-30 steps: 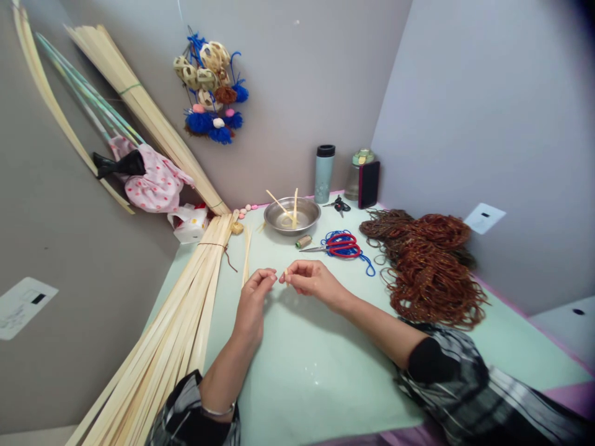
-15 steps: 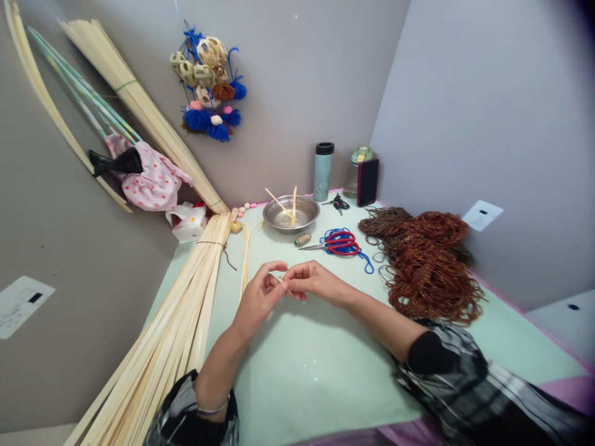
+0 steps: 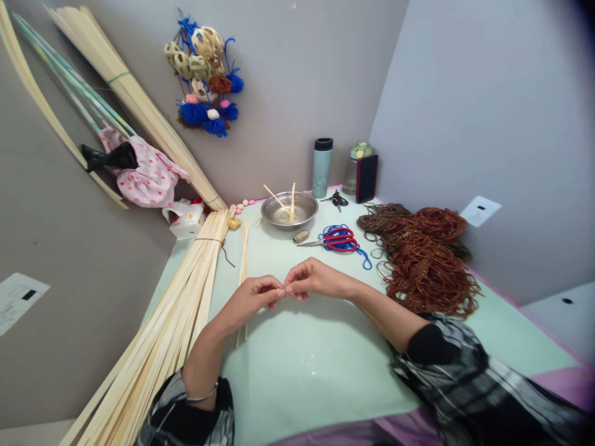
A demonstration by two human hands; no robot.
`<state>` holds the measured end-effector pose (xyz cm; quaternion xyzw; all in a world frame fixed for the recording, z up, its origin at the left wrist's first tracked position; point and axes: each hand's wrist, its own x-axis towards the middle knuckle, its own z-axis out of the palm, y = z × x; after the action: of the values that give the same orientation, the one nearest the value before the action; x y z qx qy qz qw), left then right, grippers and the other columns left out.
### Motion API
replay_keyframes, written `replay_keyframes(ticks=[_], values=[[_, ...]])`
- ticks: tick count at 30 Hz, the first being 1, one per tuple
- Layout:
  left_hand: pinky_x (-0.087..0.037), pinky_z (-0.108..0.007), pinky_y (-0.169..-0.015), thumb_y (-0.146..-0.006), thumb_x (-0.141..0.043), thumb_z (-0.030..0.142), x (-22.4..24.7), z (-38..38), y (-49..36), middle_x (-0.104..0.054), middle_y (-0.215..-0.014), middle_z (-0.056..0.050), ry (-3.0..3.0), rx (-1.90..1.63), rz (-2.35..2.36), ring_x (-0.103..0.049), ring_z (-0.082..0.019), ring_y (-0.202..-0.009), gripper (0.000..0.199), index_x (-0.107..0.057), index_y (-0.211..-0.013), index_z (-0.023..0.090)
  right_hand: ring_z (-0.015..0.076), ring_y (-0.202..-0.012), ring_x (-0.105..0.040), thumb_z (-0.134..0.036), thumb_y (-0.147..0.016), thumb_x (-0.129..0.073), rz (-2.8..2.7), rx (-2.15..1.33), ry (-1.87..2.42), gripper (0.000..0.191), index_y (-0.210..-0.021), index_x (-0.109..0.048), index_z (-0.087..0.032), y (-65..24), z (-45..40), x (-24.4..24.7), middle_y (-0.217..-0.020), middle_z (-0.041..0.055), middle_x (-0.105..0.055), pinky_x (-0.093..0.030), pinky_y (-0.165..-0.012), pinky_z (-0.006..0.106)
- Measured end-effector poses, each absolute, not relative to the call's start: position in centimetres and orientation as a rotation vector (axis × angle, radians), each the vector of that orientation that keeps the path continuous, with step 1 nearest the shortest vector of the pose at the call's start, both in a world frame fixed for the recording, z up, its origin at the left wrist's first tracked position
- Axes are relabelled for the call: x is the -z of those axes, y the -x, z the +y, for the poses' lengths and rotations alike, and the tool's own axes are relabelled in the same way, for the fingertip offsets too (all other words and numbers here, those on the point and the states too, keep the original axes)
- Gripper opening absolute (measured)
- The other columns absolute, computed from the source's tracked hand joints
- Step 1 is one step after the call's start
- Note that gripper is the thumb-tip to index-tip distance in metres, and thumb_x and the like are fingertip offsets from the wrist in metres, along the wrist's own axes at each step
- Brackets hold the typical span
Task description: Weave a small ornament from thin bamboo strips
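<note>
Over the middle of the pale green tabletop (image 3: pixel 316 365), my left hand (image 3: pixel 251 299) and my right hand (image 3: pixel 316 279) meet at the fingertips. Both are closed in a pinch, thumb against fingers. Whatever lies between them is too small or too hidden to make out. Thin pale strips (image 3: pixel 243 254) lie on the table beside and partly behind my left hand. Beyond my right hand are red-handled scissors (image 3: pixel 339 239) resting on blue cord (image 3: pixel 364 254), with a small thread spool (image 3: pixel 300 236) left of them.
A metal bowl (image 3: pixel 302 217) with pale strips stands at the back, near a tumbler (image 3: pixel 322 170), a bottle (image 3: pixel 351 173) and a phone (image 3: pixel 367 178). Reddish-brown cord (image 3: pixel 427 272) is heaped at right. A long bundle of flat strips (image 3: pixel 171 310) runs along the left.
My left hand has tipped lower and flatter, its curled fingers now pressed together at the right fingertips. My right hand stays nearly in place. The view has shifted slightly.
</note>
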<state>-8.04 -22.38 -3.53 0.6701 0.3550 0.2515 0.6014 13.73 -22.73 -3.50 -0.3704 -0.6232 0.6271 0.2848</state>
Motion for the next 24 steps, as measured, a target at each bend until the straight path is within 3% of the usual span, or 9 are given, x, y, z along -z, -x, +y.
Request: replay_keyframes(ticks=[5, 14, 18, 21, 24], values=[[-0.045, -0.025, -0.068, -0.087, -0.067, 0.041, 3.0, -22.3, 8.6, -0.064, -0.076, -0.005, -1.501, -0.517, 0.735, -0.058, -0.016, -0.069, 0.025, -0.074, -0.081, 0.017, 0.0098, -0.065, -0.061, -0.033, -0.077, -0.077, -1.587, -1.719, 0.86, 0.024, -0.093, -0.073, -0.015, -14.7, -22.4, 3.0, -0.078, 0.001, -0.071, -0.049, -0.066, 0.024], [-0.043, -0.022, -0.068, -0.089, -0.066, 0.039, 3.5, -22.7, 8.3, -0.058, -0.081, -0.003, -1.187, -0.695, 0.61, -0.053, -0.011, -0.069, 0.023, -0.066, -0.082, 0.017, 0.009, -0.061, -0.056, -0.039, -0.079, -0.076, -1.527, -1.664, 0.836, 0.03, -0.089, -0.063, -0.014, -13.8, -22.1, 4.5, -0.072, -0.0016, -0.064, -0.044, -0.06, 0.023], [-0.042, -0.02, -0.064, -0.088, -0.068, 0.039, 3.5, -22.4, 8.2, -0.056, -0.079, -0.002, -1.109, -0.784, 0.633, -0.05, -0.009, -0.066, 0.026, -0.063, -0.079, 0.015, 0.0092, -0.064, -0.055, -0.046, -0.085, -0.069, -1.481, -1.559, 0.875, 0.033, -0.095, -0.065, -0.015, -13.3, -22.0, 4.6, -0.081, 0.0006, -0.063, -0.044, -0.059, 0.023], [-0.041, -0.02, -0.063, -0.087, -0.069, 0.039, 3.5, -22.3, 8.0, -0.055, -0.078, -0.001, -1.09, -0.809, 0.65, -0.049, -0.009, -0.065, 0.028, -0.062, -0.078, 0.014, 0.0088, -0.061, -0.053, -0.045, -0.087, -0.065, -1.431, -1.413, 0.938, 0.03, -0.094, -0.063, -0.017, -13.0, -22.2, 4.3, -0.088, 0.0017, -0.063, -0.042, -0.055, 0.023], [-0.04, -0.019, -0.062, -0.086, -0.069, 0.04, 3.7, -22.3, 7.5, -0.053, -0.076, 0.0, -1.077, -0.862, 0.684, -0.048, -0.008, -0.064, 0.029, -0.061, -0.077, 0.014, 0.0096, -0.059, -0.049, -0.038, -0.091, -0.06, -1.459, -0.956, 1.051, 0.021, -0.084, -0.058, -0.019, -12.7, -23.0, 3.9, -0.075, -0.0014, -0.056, -0.04, -0.055, 0.024]])
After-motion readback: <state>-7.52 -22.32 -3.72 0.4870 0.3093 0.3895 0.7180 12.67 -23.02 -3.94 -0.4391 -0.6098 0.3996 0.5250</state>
